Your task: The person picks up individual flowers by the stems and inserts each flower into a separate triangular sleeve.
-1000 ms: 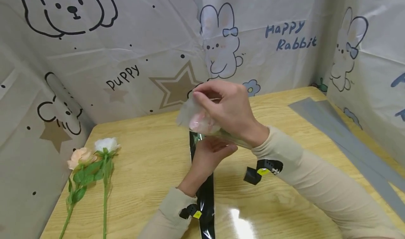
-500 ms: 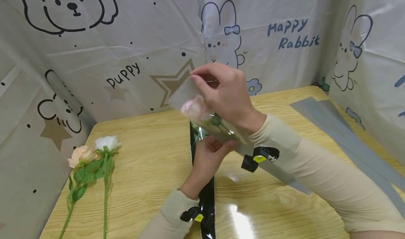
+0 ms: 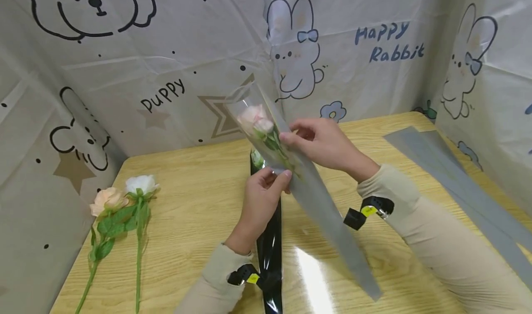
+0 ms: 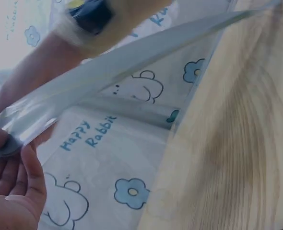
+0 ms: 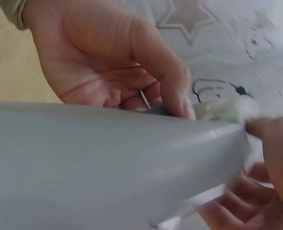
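A pale pink rose (image 3: 251, 115) lies inside a long translucent grey flower sleeve (image 3: 324, 217), held up slantwise over the table. My left hand (image 3: 263, 196) pinches the sleeve's lower left side below the bloom. On the opposite side, my right hand (image 3: 326, 143) grips its edge between thumb and fingers near the rose's leaves. The left wrist view has the sleeve (image 4: 117, 60) stretching away from my left thumb and fingers. From the right wrist, the sleeve (image 5: 84, 163) hides part of the right fingertips.
Beneath the hands lies a glossy black sleeve (image 3: 270, 254) with a pale flower at its far end. A white rose (image 3: 141, 185) and a peach rose (image 3: 109, 201) lie at left. More grey sleeves (image 3: 453, 180) lie at right. A printed cloth (image 3: 174, 60) hangs behind the table.
My right hand has slid down from the sleeve's mouth to its right edge beside the leaves. The sleeve has swung steeper, and its tapered end now shows. The left hand stays low on it.
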A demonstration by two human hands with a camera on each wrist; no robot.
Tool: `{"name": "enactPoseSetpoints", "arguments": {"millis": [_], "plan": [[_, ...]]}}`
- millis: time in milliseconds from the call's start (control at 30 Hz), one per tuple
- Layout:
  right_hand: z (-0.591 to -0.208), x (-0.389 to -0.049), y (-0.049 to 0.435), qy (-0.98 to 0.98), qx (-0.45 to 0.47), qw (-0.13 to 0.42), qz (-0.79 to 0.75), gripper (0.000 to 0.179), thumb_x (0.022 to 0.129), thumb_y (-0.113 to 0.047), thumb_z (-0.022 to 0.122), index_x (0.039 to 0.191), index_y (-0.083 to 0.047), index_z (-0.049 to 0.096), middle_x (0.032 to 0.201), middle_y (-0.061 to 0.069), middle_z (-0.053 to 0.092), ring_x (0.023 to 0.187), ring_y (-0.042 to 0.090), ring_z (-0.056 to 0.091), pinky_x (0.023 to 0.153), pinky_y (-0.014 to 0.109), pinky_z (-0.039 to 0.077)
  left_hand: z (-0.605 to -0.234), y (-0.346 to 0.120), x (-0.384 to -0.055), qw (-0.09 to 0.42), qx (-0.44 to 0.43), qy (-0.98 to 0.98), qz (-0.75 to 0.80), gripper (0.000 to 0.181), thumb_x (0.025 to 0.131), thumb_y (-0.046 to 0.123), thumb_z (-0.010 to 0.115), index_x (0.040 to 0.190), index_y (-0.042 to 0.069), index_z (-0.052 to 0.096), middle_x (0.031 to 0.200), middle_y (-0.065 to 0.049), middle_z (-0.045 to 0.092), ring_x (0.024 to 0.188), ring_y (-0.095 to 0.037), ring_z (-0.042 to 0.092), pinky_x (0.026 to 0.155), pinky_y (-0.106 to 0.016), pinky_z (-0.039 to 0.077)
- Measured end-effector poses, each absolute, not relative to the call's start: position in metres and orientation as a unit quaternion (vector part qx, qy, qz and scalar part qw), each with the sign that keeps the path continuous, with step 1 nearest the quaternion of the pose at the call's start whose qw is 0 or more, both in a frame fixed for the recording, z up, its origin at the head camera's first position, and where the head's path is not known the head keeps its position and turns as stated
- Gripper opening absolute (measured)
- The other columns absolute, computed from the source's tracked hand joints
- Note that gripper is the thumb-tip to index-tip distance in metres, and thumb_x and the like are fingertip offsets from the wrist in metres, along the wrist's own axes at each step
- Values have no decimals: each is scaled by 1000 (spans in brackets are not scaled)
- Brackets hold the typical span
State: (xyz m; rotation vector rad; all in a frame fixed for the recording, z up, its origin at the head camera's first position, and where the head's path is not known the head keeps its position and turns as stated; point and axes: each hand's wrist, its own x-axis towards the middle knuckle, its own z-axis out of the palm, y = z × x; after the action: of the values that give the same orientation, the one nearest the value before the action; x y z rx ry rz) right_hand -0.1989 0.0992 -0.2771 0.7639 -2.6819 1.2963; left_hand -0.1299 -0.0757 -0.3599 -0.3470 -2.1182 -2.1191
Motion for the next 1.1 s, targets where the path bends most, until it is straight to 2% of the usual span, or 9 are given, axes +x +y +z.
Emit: {"name": "enactPoseSetpoints", "arguments": {"millis": [167, 267, 367, 567, 733, 900, 967, 1100], "plan": [[-305, -196, 115, -830, 232, -73, 502, 39, 101, -46, 65, 131, -21, 67, 120, 8, 73, 106, 26, 75, 71, 39, 64, -360, -81, -132, 45, -98, -724, -681, 23, 102, 14, 63, 110, -5, 71, 98, -16, 72, 80, -6, 63, 72, -22, 54], [-318, -195, 119, -807, 209, -102, 542, 46, 98, -43, 71, 138, -22, 62, 123, 11, 71, 102, 26, 76, 71, 40, 65, -364, -83, -136, 33, -97, -739, -666, 24, 102, 17, 63, 109, -4, 73, 101, -18, 73, 82, -8, 63, 73, -27, 55], [-330, -197, 120, -793, 186, -101, 572, 45, 96, -37, 74, 135, -17, 63, 124, 15, 71, 94, 24, 76, 70, 42, 65, -369, -86, -142, 19, -88, -751, -654, 25, 103, 19, 63, 111, -2, 73, 99, -18, 74, 80, -10, 64, 75, -32, 58], [-354, -206, 119, -784, 121, -84, 602, 45, 98, -32, 73, 136, -10, 63, 129, 20, 70, 90, 15, 73, 70, 38, 64, -378, -97, -153, 13, -46, -768, -639, 27, 104, 22, 62, 121, 4, 73, 102, -17, 77, 82, -14, 71, 77, -26, 60], [-374, -216, 115, -775, 75, -93, 621, 48, 99, -30, 71, 140, -7, 58, 129, 24, 71, 88, 11, 73, 71, 33, 64, -376, -106, -157, 19, -16, -778, -628, 28, 105, 25, 61, 125, 9, 72, 116, -14, 77, 95, -20, 73, 89, -41, 62], [-391, -222, 112, -777, 59, -109, 618, 51, 100, -31, 70, 141, -5, 57, 127, 25, 71, 84, 10, 73, 72, 31, 63, -376, -110, -159, 24, 0, -772, -635, 28, 104, 24, 62, 124, 7, 72, 115, -13, 77, 101, -33, 72, 92, -52, 60], [-396, -223, 112, -773, 49, -117, 621, 51, 100, -31, 70, 140, -4, 56, 124, 23, 72, 82, 10, 73, 71, 29, 63, -376, -111, -159, 25, -5, -768, -640, 28, 104, 23, 62, 123, 5, 72, 113, -13, 78, 99, -32, 72, 92, -54, 60], [-409, -226, 109, -764, 39, -133, 631, 49, 99, -28, 72, 136, 1, 57, 110, 13, 74, 79, 8, 72, 70, 26, 62, -376, -114, -160, 26, -12, -765, -644, 29, 104, 23, 63, 122, 4, 72, 112, -14, 78, 91, -18, 71, 92, -55, 59]]}}
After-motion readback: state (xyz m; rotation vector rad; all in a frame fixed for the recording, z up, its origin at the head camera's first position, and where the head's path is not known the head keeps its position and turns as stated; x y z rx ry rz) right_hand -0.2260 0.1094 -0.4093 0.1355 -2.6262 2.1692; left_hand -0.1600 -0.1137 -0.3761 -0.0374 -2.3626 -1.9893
